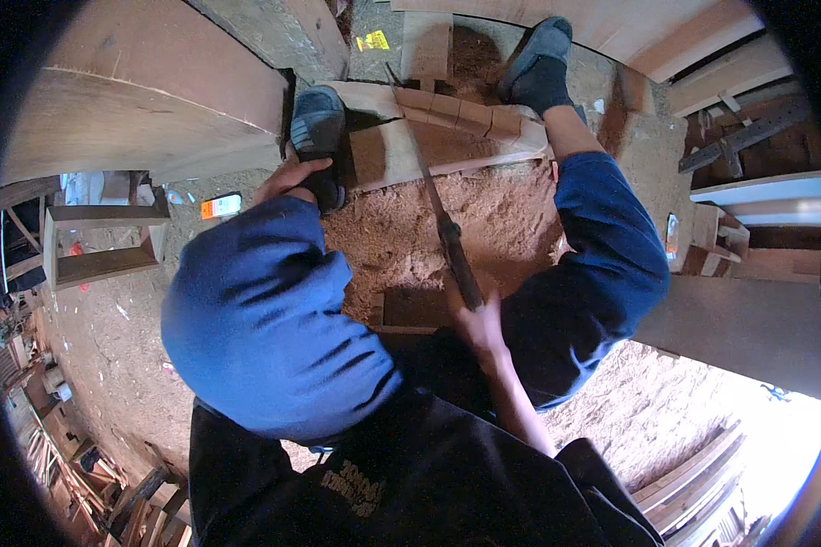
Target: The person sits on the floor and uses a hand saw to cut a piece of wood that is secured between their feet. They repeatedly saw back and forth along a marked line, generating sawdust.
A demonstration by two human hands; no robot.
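Note:
A saw (pixel 420 164) with a thin, narrow blade and a long dark handle slants across the middle. My right hand (pixel 480 324), slightly blurred, is closed around its handle. The blade crosses a thick wooden piece (pixel 502 151) with a curved edge; several cross cuts run along its far side. My feet, in dark slippers, are at both ends of this wood. Down by my left slipper (pixel 318 123), my left hand (pixel 287 175) lies against the foot with finger and thumb apart. My left knee hides most of that arm.
Reddish sawdust (pixel 502 210) lies under and before the wood. A large timber slab (pixel 155 100) stands at the left, above a small wooden frame (pixel 105 242). Planks (pixel 602 32) lie along the far side. A dark board (pixel 748 319) is at the right.

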